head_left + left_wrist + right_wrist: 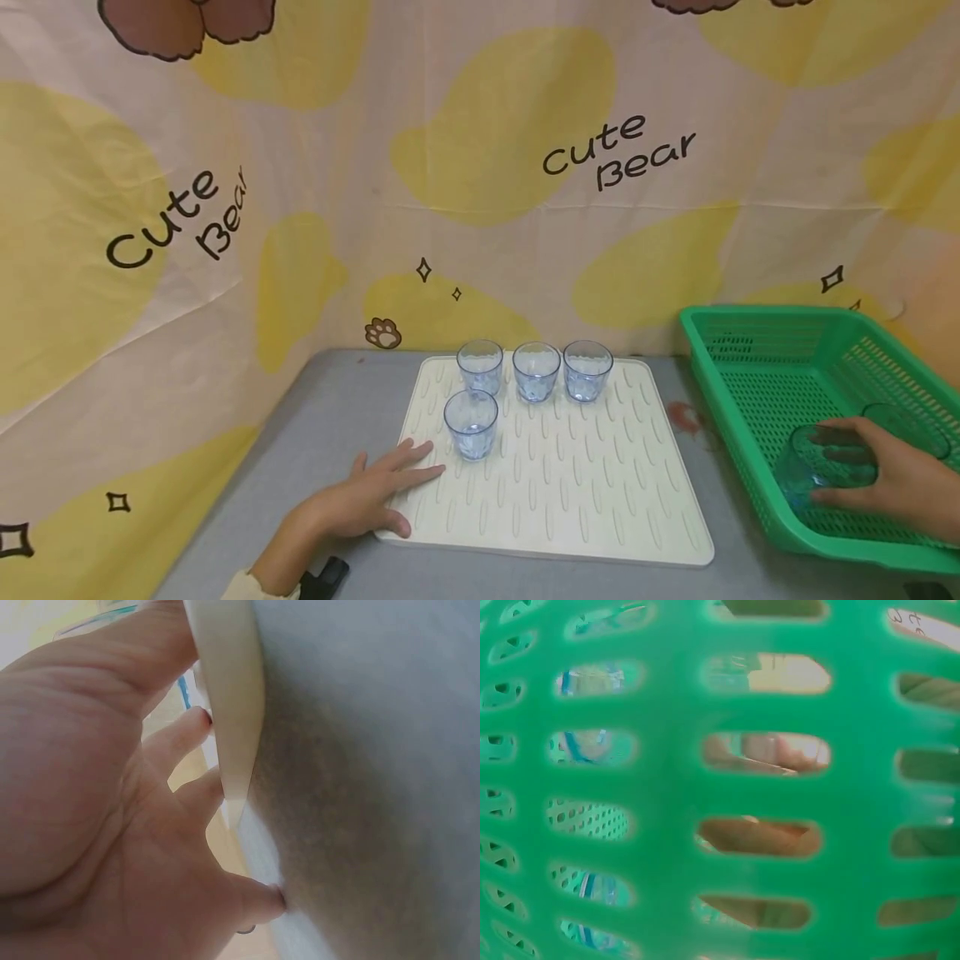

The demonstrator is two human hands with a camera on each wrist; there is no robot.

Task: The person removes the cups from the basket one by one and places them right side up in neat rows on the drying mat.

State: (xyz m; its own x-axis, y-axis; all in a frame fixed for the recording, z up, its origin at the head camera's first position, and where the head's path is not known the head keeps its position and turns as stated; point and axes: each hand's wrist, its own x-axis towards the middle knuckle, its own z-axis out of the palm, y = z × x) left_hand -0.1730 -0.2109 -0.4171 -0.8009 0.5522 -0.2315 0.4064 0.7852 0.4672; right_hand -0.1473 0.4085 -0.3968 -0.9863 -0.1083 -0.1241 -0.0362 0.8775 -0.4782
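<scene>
My left hand point(363, 497) rests with spread fingers on the left edge of a white ridged drying mat point(585, 508). In the left wrist view, that palm lies beside the mat's pale edge point(234, 690). Three clear bluish glasses stand along the mat's back, among them the middle glass point(536, 372); one more glass point(471, 427) is in front of the leftmost. Inside a green basket point(750, 467), my right hand point(885, 479) grips a drinking glass point(798, 467) between thumb and fingers. Slots in the basket wall point(667, 787) show only parts of that hand.
Another glass point(911, 427) lies in the basket to the right, partly behind the right hand. Grey cloth point(330, 417) covers the table. A printed curtain point(480, 167) hangs behind and along the left side.
</scene>
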